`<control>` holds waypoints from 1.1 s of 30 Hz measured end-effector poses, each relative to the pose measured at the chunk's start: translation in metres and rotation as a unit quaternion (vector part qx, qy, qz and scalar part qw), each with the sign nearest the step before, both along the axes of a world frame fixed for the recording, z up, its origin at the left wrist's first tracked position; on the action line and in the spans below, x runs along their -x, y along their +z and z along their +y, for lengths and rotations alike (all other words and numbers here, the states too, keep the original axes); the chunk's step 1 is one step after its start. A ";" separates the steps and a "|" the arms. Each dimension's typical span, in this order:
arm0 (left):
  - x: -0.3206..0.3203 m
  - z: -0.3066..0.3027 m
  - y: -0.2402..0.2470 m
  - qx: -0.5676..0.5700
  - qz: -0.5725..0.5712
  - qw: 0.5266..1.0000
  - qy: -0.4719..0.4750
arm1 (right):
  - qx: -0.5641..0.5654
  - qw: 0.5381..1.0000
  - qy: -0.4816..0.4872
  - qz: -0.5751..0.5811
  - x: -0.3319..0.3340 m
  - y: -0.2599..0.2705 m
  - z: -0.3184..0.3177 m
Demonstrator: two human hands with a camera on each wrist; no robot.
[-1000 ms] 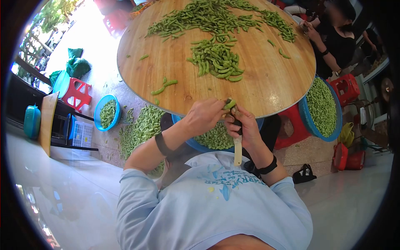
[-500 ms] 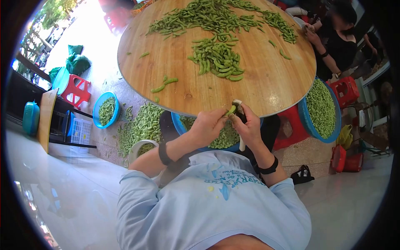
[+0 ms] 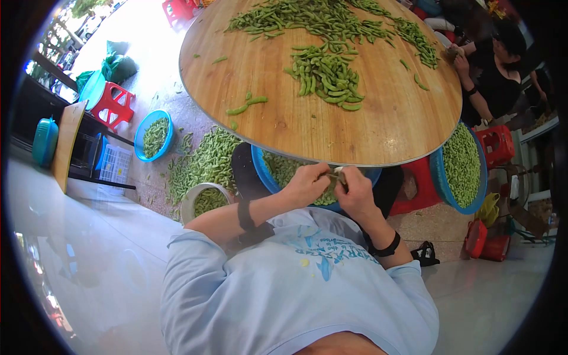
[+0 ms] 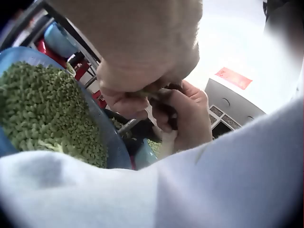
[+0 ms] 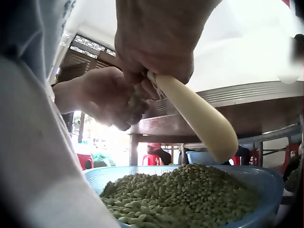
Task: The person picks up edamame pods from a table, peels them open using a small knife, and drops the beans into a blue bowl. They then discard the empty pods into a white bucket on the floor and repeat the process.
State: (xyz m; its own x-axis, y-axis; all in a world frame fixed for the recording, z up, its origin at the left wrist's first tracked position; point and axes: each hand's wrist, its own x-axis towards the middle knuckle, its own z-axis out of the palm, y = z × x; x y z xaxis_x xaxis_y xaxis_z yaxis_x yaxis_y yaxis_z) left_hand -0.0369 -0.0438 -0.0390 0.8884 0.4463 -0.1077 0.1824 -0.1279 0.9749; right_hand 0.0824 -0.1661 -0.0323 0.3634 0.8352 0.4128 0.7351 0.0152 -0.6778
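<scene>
My left hand (image 3: 306,184) pinches a green soybean pod (image 4: 151,90) at the front edge of the round table. Close beside it, my right hand (image 3: 356,194) grips a cream-handled tool (image 5: 199,118). Its handle juts out below the palm in the right wrist view, while curled fingers hide the other end. The two hands nearly meet over a blue basin (image 5: 270,194) of shelled green beans (image 5: 180,194). On the table (image 3: 260,136) lies a small heap of pods (image 3: 325,77), with a larger pile (image 3: 319,23) behind it.
A blue basin of beans (image 3: 460,168) stands at the right beside red stools. On the floor at left are scattered pods (image 3: 207,163), a white bucket (image 3: 188,204) and a blue basin (image 3: 171,139). Another person (image 3: 500,71) sits across at the right.
Both hands have drawn back slightly and lower, from the table edge to over the basin. The tool's handle has turned out of sight in the head view. The head view has shifted.
</scene>
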 end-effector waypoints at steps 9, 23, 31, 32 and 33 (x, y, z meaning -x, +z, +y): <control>0.001 0.004 -0.026 -0.189 0.048 0.979 -0.064 | 0.039 0.994 0.065 -0.084 0.004 -0.007 -0.005; 0.073 0.092 0.006 -0.444 0.147 0.863 -0.193 | 0.022 0.999 0.030 0.027 -0.007 -0.003 0.000; 0.063 0.126 -0.087 -0.519 0.077 0.826 -0.205 | -0.003 0.994 0.049 0.099 -0.023 0.014 0.004; 0.054 0.128 -0.098 -0.502 0.082 0.828 -0.236 | 0.001 0.990 0.015 0.140 -0.026 0.016 0.006; 0.047 0.125 -0.097 -0.500 0.081 0.829 -0.236 | 0.004 0.990 0.014 0.140 -0.028 0.018 0.007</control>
